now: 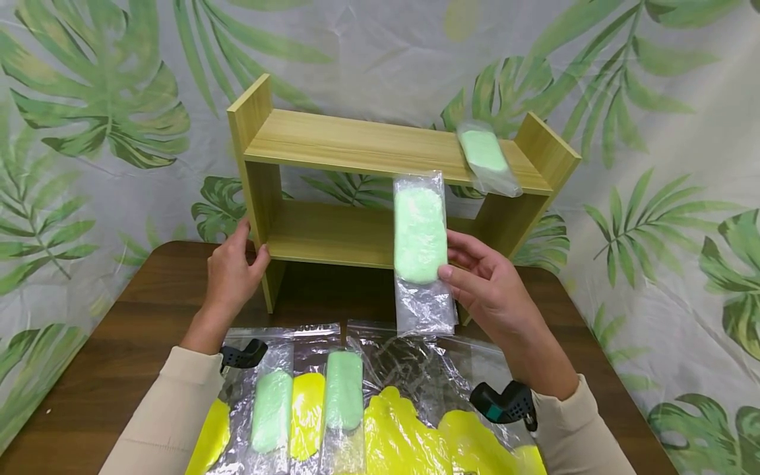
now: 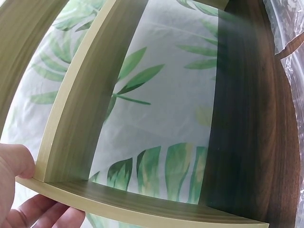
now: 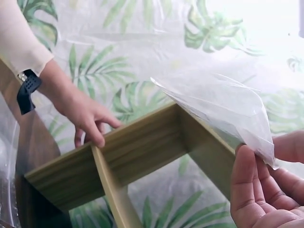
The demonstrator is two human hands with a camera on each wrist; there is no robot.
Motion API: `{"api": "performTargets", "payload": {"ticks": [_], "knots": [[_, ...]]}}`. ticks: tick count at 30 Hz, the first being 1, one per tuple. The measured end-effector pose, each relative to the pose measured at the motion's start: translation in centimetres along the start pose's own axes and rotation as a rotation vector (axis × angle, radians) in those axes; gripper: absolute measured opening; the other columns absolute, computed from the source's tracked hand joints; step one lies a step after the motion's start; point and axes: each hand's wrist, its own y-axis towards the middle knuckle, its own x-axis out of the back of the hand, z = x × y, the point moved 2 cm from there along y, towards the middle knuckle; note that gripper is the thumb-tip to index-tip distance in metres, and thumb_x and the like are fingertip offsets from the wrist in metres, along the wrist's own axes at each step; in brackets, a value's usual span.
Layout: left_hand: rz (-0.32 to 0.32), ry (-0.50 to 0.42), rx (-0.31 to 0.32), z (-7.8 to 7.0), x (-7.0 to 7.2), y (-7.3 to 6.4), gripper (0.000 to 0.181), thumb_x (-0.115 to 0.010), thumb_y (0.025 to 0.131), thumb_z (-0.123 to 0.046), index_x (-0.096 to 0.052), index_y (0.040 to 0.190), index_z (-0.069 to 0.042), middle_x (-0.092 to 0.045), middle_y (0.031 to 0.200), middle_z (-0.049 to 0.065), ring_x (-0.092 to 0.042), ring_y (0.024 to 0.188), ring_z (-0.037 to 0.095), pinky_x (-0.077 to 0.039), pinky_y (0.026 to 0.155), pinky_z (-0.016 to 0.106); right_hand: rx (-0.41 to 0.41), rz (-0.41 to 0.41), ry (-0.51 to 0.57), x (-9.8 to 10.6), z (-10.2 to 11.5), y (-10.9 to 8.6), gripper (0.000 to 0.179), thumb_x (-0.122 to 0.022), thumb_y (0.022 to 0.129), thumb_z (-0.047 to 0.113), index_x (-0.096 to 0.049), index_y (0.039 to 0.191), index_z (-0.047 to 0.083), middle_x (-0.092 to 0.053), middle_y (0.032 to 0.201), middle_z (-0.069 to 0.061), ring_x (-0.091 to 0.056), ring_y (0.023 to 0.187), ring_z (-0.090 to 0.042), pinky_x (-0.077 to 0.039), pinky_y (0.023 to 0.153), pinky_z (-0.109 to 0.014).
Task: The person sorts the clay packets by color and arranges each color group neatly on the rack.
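Note:
My right hand pinches the edge of a clear plastic bag with a pale green oblong slab inside, upright before the wooden shelf. The right wrist view shows the bag from behind, between thumb and fingers. My left hand grips the left side panel of the two-tier wooden shelf. In the left wrist view, the thumb lies on one side of that panel and the fingers on the other. Another bagged green slab lies on the top board's right end, its bag hanging over the front edge.
The shelf stands on a dark wood table. Along the near side lie several clear bags holding green slabs and yellow flat pieces. A leaf-patterned cloth hangs behind the table.

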Motion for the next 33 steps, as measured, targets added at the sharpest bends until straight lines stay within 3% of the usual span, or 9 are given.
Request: {"api": "performTargets", "payload": {"ticks": [10,15,19,25,29,33], "knots": [[0.001,-0.004,0.002,-0.1,0.0,-0.1,0.041,-0.060,0.090,-0.012,-0.051,0.129,-0.003,-0.066,0.083,0.022,-0.063,0.070,0.037,-0.043,0.062,0.053,0.042,0.012,0.003,0.0,0.9,-0.3,0.046,-0.050,0.094,-0.009,-0.045,0.139,0.001,-0.056,0.120,-0.012,-0.059,0.104,-0.021,-0.052,0.084,-0.030],[-0.004,0.005,0.004,-0.1,0.1,-0.1,0.041,-0.060,0.090,-0.012,-0.051,0.129,-0.003,-0.066,0.081,0.021,-0.062,0.068,0.037,-0.042,0.061,0.053,0.058,-0.036,0.026,0.3,1.2,0.3,0.046,-0.050,0.095,-0.006,-0.043,0.140,0.002,-0.057,0.119,-0.012,-0.059,0.101,-0.019,-0.052,0.079,-0.026],[-0.003,0.012,0.001,-0.1,0.0,-0.2,0.041,-0.060,0.090,-0.012,-0.051,0.128,-0.002,-0.065,0.079,0.020,-0.061,0.067,0.037,-0.042,0.061,0.052,0.037,-0.071,0.085,0.3,1.1,0.8,0.048,-0.049,0.098,0.000,-0.037,0.145,0.005,-0.053,0.124,-0.012,-0.059,0.096,-0.014,-0.050,0.073,-0.021],[0.001,0.011,0.006,-0.1,0.0,-0.2,0.041,-0.060,0.090,-0.012,-0.051,0.129,-0.003,-0.065,0.080,0.020,-0.062,0.069,0.037,-0.043,0.062,0.053,0.006,-0.084,0.119,0.0,1.1,1.1,0.051,-0.046,0.103,0.013,-0.028,0.150,0.016,-0.055,0.119,-0.011,-0.064,0.092,-0.017,-0.054,0.071,-0.028],[-0.005,0.011,0.004,-0.2,0.0,-0.1,0.041,-0.060,0.090,-0.012,-0.051,0.129,-0.003,-0.065,0.078,0.019,-0.062,0.067,0.037,-0.042,0.062,0.053,0.003,-0.156,0.121,-0.3,1.3,1.2,0.048,-0.049,0.102,0.015,-0.032,0.147,0.013,-0.061,0.110,-0.010,-0.066,0.088,-0.019,-0.055,0.070,-0.031],[-0.003,0.014,0.006,-0.2,0.0,-0.1,0.042,-0.060,0.090,-0.012,-0.051,0.130,-0.003,-0.065,0.078,0.019,-0.062,0.068,0.037,-0.042,0.062,0.054,0.024,-0.271,0.134,-0.6,1.6,1.1,0.040,-0.056,0.098,0.014,-0.039,0.134,0.008,-0.060,0.104,-0.012,-0.066,0.082,-0.020,-0.054,0.068,-0.031]]}}
